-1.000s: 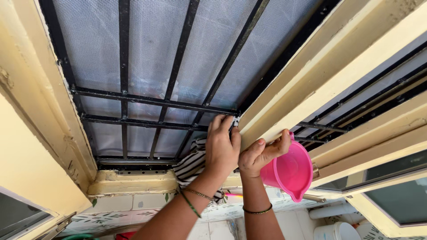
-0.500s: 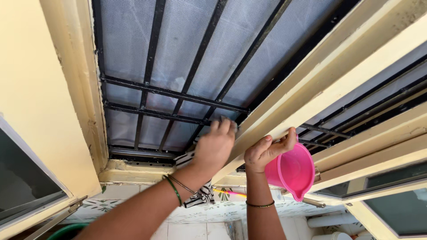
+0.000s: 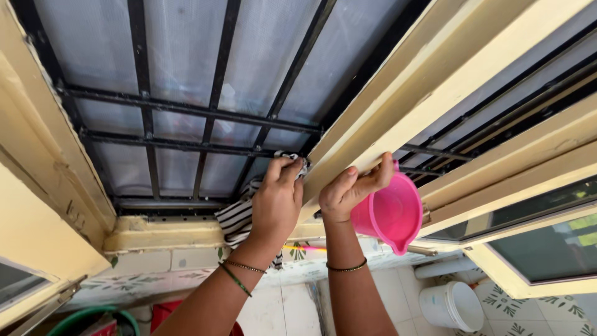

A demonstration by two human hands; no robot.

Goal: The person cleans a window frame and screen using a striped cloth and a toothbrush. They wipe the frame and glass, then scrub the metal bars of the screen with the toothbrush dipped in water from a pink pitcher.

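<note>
Left hand (image 3: 277, 202) presses striped cloth (image 3: 239, 219); right hand (image 3: 348, 191) grips empty pink jug (image 3: 390, 213).

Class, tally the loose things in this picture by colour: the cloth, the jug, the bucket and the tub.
Black-and-white: 1, the striped cotton cloth under the left hand.
Pink: 1, the plastic jug in the right hand.
White: 1, the lidded plastic bucket.
Green: 1, the round tub.
Total: 4
</note>
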